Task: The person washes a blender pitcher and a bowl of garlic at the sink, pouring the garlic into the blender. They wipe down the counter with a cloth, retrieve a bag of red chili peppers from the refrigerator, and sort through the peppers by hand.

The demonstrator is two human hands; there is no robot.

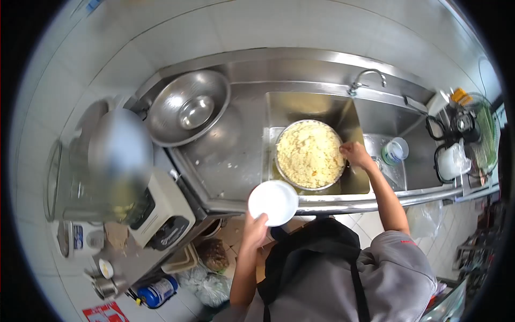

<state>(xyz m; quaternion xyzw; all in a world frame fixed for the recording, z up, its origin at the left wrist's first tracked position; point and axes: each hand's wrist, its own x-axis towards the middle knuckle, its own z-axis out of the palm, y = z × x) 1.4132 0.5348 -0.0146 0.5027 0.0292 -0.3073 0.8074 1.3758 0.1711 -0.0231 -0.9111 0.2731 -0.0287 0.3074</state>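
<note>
My left hand (256, 228) grips a white bowl (273, 203) by its edge, thumb on the rim, over the front lip of the counter. Nothing shows inside the bowl. In the left sink basin (357, 177) sits a large round metal container (277, 161), heaped with pale yellow, crumbly food (310, 153). At the container's right rim is my right hand (356, 154), its fingers curled closed against the edge. Whether those fingertips hold the rim or a bit of the food cannot be made out.
A big steel mixing bowl (161, 115) tilts on the counter at the left. The faucet (369, 78) rises behind the sinks. A clear cup (395, 151) stands in the right basin. Lower left is a blender (161, 209) with a blurred jug; a blue cylinder (157, 292) lies below.
</note>
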